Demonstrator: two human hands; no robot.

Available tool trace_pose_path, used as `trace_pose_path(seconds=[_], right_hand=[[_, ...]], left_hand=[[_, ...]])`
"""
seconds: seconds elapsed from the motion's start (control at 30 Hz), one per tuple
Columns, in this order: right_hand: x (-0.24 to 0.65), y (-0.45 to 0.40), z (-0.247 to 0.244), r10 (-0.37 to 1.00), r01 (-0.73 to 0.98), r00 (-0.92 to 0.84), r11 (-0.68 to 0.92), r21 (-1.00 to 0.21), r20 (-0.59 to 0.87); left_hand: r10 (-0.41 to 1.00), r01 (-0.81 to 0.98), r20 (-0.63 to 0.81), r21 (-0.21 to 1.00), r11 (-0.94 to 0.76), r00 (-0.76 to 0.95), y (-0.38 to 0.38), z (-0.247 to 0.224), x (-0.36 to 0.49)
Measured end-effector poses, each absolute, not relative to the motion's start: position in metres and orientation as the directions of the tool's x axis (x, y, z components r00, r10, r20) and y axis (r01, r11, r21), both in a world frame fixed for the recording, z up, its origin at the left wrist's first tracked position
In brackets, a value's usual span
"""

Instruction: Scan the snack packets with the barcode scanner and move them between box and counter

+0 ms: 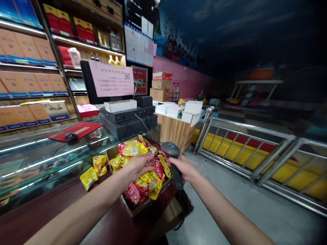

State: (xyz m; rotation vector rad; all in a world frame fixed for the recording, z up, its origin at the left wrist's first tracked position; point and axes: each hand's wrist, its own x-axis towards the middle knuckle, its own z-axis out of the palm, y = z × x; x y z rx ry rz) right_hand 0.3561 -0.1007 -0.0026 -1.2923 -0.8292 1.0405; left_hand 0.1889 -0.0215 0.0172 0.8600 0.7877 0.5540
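Observation:
An open cardboard box point(131, 211) full of small yellow and red snack packets point(150, 182) sits before me on the dark red surface. My left hand point(141, 165) reaches over the packets, its fingers apart and close to the top ones; no packet shows clearly in its grip. In my right hand point(186, 167) is a dark grey barcode scanner point(170, 149), held by its handle, with a small blue light on its head. The scanner's head is over the right edge of the box. Two loose yellow packets point(89, 178) lie to the left of the box.
A glass display counter point(46, 153) runs along the left, bearing a mouse point(71, 137) on a red mat. A monitor with a pink notice point(112, 80) stands behind the box. Metal railings point(245, 136) cross the right side, and stocked shelves point(84, 41) line the back left.

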Motion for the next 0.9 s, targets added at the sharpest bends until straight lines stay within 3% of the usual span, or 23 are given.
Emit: trace_pose_path(seconds=[0.17, 0.5, 0.63, 0.73, 0.9], right_hand=[[0.311, -0.101, 0.016, 0.980, -0.186, 0.193, -0.018, -0.982, -0.054], [0.173, -0.073, 0.012, 0.981, -0.327, -0.082, -0.194, -0.925, -0.177], [0.117, -0.042, -0.015, 0.968, -0.268, -0.045, -0.250, -0.931, -0.247], [0.089, -0.017, -0.035, 0.954, -0.139, 0.024, -0.292, -0.946, -0.297], [0.068, 0.018, -0.053, 0.938, -0.093, 0.067, -0.332, -0.939, -0.339]], left_hand=[[0.722, -0.187, -0.399, 0.790, 0.583, 0.566, -0.021, 0.011, 0.120], [0.850, -0.331, -0.447, 0.786, 0.522, 0.280, -0.004, -0.004, -0.031], [0.843, -0.346, -0.523, 0.773, 0.531, 0.125, 0.015, -0.032, -0.069], [0.826, -0.332, -0.557, 0.766, 0.551, 0.084, 0.028, -0.053, -0.083], [0.788, -0.319, -0.612, 0.736, 0.597, 0.062, 0.048, -0.076, -0.084]])
